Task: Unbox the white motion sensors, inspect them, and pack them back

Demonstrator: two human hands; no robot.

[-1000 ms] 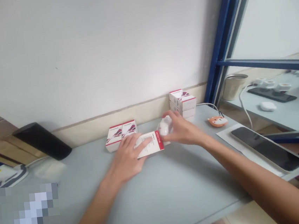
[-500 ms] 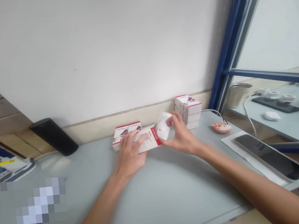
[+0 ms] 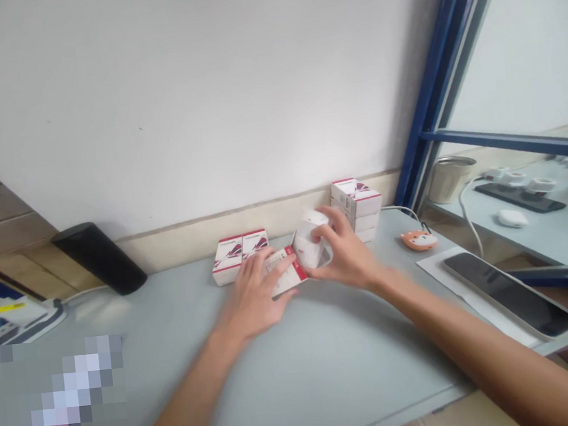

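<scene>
My left hand [image 3: 258, 294] lies on a white and red box [image 3: 290, 276] in the middle of the pale grey table [image 3: 304, 378], its fingers curled over the box top. My right hand [image 3: 346, 255] grips a small white rounded device [image 3: 311, 247] at the box's open right end. Just behind my left hand lie two more white and red boxes [image 3: 240, 251] side by side.
A stack of the same boxes [image 3: 357, 207] stands by the wall at the right. A black cylinder [image 3: 98, 257] lies at the left. An orange fox-shaped item [image 3: 418, 240], a dark phone [image 3: 510, 293] on a white sheet and a blue frame [image 3: 432, 85] are to the right.
The box has been lowered back toward the table under my left hand. My right hand has turned the white device and holds it against the box's end.
</scene>
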